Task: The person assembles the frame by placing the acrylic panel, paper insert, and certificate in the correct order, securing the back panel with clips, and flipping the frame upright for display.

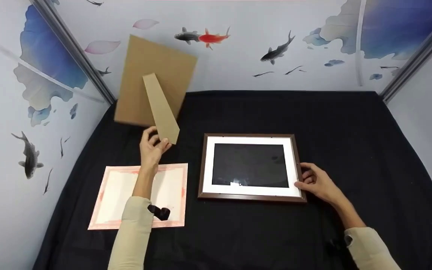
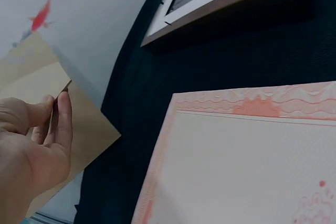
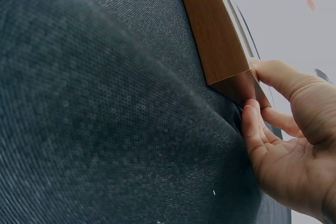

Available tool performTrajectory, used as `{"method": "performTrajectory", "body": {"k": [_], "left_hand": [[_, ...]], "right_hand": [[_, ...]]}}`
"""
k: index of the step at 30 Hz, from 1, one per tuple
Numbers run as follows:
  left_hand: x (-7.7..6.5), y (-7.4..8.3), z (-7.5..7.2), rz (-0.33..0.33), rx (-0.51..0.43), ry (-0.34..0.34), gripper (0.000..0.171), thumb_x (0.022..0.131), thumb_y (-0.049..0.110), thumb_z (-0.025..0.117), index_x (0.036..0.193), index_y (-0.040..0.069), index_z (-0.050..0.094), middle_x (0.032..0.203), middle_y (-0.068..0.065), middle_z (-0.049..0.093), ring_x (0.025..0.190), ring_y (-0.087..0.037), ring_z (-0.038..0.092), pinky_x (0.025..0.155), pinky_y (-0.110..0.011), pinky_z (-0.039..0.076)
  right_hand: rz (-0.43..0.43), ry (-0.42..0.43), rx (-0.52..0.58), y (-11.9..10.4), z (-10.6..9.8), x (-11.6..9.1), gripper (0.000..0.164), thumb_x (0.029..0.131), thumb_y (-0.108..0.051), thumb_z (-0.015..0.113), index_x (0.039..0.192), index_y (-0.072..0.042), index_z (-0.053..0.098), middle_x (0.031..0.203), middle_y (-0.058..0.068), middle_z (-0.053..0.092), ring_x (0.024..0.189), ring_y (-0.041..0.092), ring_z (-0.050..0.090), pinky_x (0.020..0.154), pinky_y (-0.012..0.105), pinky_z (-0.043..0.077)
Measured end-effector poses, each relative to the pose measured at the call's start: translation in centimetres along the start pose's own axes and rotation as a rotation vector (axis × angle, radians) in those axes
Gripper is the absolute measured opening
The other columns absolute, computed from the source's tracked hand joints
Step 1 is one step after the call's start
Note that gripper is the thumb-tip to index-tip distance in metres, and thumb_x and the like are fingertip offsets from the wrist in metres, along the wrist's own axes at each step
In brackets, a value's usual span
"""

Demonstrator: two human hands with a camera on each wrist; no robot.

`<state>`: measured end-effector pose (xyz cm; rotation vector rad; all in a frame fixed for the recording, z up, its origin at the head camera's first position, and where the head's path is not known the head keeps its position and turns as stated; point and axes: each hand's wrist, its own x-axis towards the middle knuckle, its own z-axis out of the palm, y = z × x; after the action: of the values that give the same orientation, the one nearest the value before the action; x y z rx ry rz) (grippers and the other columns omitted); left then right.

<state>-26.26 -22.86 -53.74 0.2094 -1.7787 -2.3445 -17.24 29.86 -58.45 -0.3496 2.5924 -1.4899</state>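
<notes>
My left hand [image 1: 151, 150] pinches the end of the stand leg [image 1: 161, 107] on a brown picture-frame backing board [image 1: 133, 86]. The board is raised and tilted at the back left; in the left wrist view, thumb and fingers close on the leg's edge. On the black cloth lies a brown picture frame [image 1: 251, 198] with a white mat [image 1: 249, 190] around a dark middle. My right hand [image 1: 319, 183] grips the frame's right side, thumb on top and fingers against the outer edge. Beneath my left forearm is a cream certificate [image 1: 171, 198] with a pink-red patterned border.
Black cloth [image 1: 249, 236] covers the table. White panels [image 1: 238, 71] with painted fish and lotus stand at the back and both sides, joined by grey metal posts [image 1: 418, 52]. A dark wrist camera [image 1: 159, 212] sits on my left sleeve, above the certificate.
</notes>
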Motion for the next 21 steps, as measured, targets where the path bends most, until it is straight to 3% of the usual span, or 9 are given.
{"method": "performTrajectory", "body": {"k": [5,10,21], "left_hand": [[-0.2,2.1,0.2,0.171,0.016,-0.040,0.052,0.090,-0.018,0.064,0.132,0.009,0.050,0.099,-0.019,0.061,0.083,-0.023,0.065,0.079,-0.036,0.059],[-0.5,3.1,0.8,0.299,0.035,-0.075,0.051,0.089,-0.016,0.066,0.132,0.006,0.049,0.094,-0.020,0.059,0.080,-0.023,0.065,0.077,-0.036,0.059],[-1.6,2.7,2.2,0.373,0.060,-0.169,0.047,0.089,-0.014,0.067,0.130,0.000,0.049,0.096,-0.023,0.061,0.080,-0.025,0.066,0.076,-0.038,0.059]], "right_hand": [[0.007,0.001,0.002,0.0,0.0,0.0,0.067,0.088,0.002,0.077,0.142,0.016,0.041,0.103,0.025,0.056,0.084,0.027,0.057,0.070,0.025,0.050],[0.018,-0.003,-0.002,0.8,-0.1,0.1,0.068,0.089,-0.005,0.079,0.144,0.011,0.042,0.105,0.020,0.057,0.085,0.023,0.056,0.070,0.023,0.049],[0.035,-0.045,-0.033,0.7,-0.6,0.5,0.070,0.088,-0.014,0.082,0.143,0.009,0.044,0.104,0.019,0.058,0.086,0.024,0.059,0.071,0.025,0.050]]}}
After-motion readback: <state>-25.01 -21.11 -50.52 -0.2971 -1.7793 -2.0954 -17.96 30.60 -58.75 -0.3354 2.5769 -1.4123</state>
